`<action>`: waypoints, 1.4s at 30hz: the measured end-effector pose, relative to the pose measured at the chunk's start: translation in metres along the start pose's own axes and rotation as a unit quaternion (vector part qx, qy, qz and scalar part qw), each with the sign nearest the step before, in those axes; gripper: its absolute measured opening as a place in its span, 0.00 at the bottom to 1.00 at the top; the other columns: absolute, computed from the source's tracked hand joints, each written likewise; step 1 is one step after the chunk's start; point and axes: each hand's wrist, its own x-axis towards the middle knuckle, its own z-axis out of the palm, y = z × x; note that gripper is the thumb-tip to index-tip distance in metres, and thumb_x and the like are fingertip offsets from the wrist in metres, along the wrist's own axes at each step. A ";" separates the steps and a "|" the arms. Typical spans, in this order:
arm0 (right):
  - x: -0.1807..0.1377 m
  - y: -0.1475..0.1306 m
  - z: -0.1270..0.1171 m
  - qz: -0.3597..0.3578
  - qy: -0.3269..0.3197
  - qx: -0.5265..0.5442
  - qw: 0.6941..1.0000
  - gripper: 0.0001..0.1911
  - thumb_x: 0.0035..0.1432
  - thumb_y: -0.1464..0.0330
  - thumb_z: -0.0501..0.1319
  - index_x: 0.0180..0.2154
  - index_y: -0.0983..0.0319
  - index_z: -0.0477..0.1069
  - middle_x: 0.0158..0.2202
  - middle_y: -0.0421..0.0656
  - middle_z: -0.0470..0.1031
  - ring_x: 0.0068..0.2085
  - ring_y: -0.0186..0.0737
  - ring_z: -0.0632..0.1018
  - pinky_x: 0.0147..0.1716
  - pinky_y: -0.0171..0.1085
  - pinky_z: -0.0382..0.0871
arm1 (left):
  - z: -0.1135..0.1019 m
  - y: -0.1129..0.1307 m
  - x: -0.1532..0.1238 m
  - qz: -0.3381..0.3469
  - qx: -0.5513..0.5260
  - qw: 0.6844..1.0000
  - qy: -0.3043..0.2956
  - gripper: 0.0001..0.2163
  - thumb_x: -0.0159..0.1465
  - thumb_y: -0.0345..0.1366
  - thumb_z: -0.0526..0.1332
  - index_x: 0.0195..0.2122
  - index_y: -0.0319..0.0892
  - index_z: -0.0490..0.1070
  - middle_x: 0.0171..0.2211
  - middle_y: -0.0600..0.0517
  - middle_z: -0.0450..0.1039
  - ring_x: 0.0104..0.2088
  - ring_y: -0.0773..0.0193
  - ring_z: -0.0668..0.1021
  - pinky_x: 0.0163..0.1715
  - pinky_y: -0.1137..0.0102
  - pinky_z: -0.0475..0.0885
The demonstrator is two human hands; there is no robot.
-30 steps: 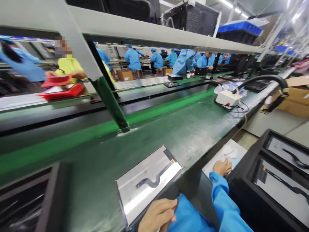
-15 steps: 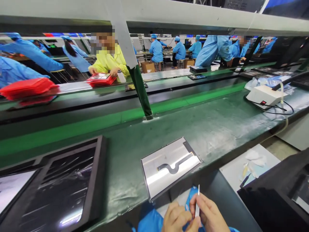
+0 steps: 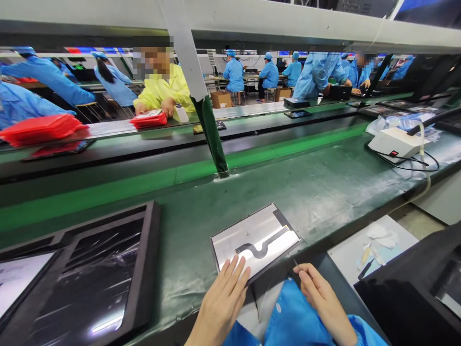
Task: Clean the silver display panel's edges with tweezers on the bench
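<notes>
A tablet-sized display panel lies on the green bench near its front edge, silvery back up. A dark, curved flex cable runs across that back. My left hand has its fingers stretched out flat over the panel's lower left edge, gripping nothing. To the right, just off the bench edge, my right hand is closed in a pinch on slim pointed tweezers. Only their dark tip shows; the fingers hide the rest.
At left, a black foam tray holds dark, film-covered panels. A white box-shaped device with cables sits at right. A green post rises behind the panel. Beyond the line, a co-worker in yellow handles red sheets.
My hands, together around the tweezers before, have parted. The left moved up and left onto the panel; the right kept the tweezers and turned them. The panel stayed put.
</notes>
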 end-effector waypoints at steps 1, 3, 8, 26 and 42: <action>0.000 -0.002 -0.002 -0.020 0.010 -0.045 0.999 0.27 0.59 0.41 0.54 0.37 0.59 0.71 0.18 0.31 0.57 0.18 0.31 0.62 0.17 0.31 0.56 | 0.002 0.003 0.000 -0.002 -0.002 1.000 0.004 0.16 0.69 0.25 0.54 0.55 0.35 0.71 0.56 0.43 0.74 0.62 0.55 0.70 0.62 0.61 0.67; -0.001 -0.005 -0.005 -0.066 0.031 -0.135 0.988 0.22 0.63 0.46 0.53 0.36 0.57 0.71 0.21 0.35 0.66 0.23 0.35 0.70 0.22 0.32 0.65 | 0.004 0.012 0.001 -0.009 -0.006 1.000 0.012 0.16 0.68 0.25 0.55 0.56 0.36 0.71 0.56 0.43 0.74 0.61 0.54 0.71 0.62 0.60 0.67; -0.002 -0.008 -0.007 -0.188 0.105 -0.263 0.941 0.16 0.67 0.55 0.53 0.38 0.56 0.74 0.34 0.42 0.78 0.33 0.41 0.80 0.34 0.34 0.72 | 0.009 0.035 0.004 -0.034 0.000 0.999 0.034 0.14 0.67 0.25 0.57 0.53 0.33 0.72 0.53 0.41 0.76 0.61 0.52 0.71 0.62 0.59 0.66; -0.001 -0.010 0.000 -0.254 0.166 -0.394 0.867 0.16 0.71 0.61 0.50 0.38 0.58 0.73 0.30 0.41 0.76 0.28 0.39 0.80 0.27 0.34 0.67 | 0.006 0.038 0.008 -0.013 -0.004 1.000 0.023 0.13 0.66 0.23 0.57 0.50 0.30 0.74 0.52 0.40 0.77 0.64 0.53 0.66 0.66 0.60 0.60; -0.001 -0.016 -0.001 -0.234 0.162 -0.392 0.875 0.18 0.71 0.59 0.48 0.35 0.57 0.73 0.27 0.40 0.75 0.24 0.37 0.77 0.25 0.34 0.66 | 0.008 0.037 0.006 -0.014 -0.010 1.000 0.014 0.14 0.67 0.24 0.57 0.52 0.31 0.73 0.53 0.41 0.76 0.61 0.53 0.71 0.65 0.59 0.62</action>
